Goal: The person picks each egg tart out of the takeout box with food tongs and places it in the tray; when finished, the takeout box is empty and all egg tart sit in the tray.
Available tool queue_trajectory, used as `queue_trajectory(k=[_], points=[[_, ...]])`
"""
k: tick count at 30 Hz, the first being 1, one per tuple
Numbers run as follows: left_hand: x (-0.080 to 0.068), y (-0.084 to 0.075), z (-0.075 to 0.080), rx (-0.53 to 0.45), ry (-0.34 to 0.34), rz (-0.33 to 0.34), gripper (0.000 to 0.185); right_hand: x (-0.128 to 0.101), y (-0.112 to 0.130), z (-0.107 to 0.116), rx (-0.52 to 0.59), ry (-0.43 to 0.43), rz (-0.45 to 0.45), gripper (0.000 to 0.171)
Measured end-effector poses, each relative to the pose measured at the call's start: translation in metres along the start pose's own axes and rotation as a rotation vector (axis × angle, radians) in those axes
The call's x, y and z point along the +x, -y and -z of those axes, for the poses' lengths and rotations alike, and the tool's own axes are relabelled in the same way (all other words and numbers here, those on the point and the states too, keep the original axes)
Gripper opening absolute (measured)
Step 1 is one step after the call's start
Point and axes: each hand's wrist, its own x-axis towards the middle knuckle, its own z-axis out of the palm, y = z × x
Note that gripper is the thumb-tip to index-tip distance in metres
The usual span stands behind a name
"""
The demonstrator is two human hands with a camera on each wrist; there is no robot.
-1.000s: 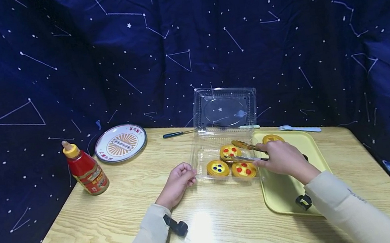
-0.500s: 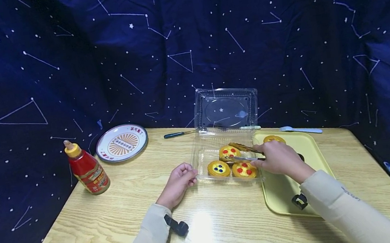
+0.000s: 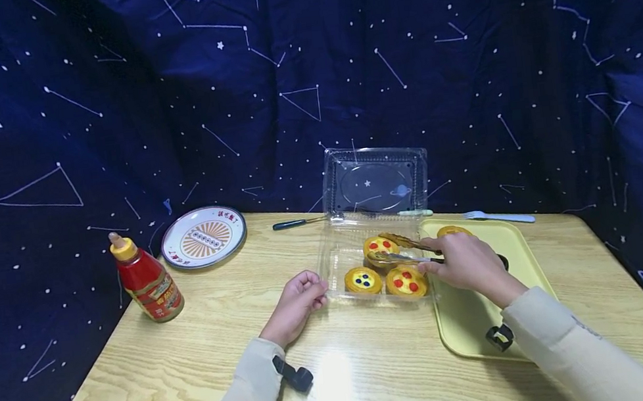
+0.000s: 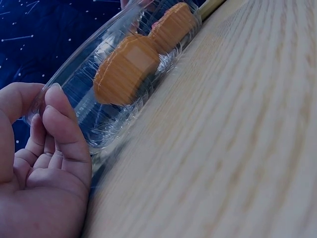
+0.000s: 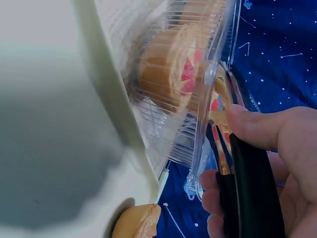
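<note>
**Clear box steadied, tongs closing on the back tart**

Wood-grain table [image 3: 140,386] carries it all. Near its left edge stands a red sauce bottle [image 3: 145,285]; behind it, at the back edge, lies a plate [image 3: 203,237]. The left hand [image 3: 294,304] sits at the clear box's [image 3: 338,245] front left corner, fingers curled, fingertips [image 4: 54,106] pressed to the rim, probably to stop the light box sliding. Inside are three tarts; its lid stands open at the back, leaving room to reach in. The right hand [image 3: 464,262] grips the tongs [image 3: 400,250], whose tips straddle the back tart [image 3: 379,245] and look nearly closed on it. A yellow tray [image 3: 472,322] touches the box's right side, with another tart [image 3: 452,231] at its far corner. A fork [image 3: 496,214] lies behind.
</note>
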Motion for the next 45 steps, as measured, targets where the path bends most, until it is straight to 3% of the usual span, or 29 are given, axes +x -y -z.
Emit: queue_trajectory(k=[23,45], points=[[0.0,0.001,0.001,0.008,0.001,-0.007,0.012,-0.022,-0.017,0.033,0.041,-0.159,-0.014,0.051],[0.001,0.002,0.001,0.01,0.008,-0.008,0.011,-0.052,-0.047,0.055,0.031,-0.22,-0.086,0.055]])
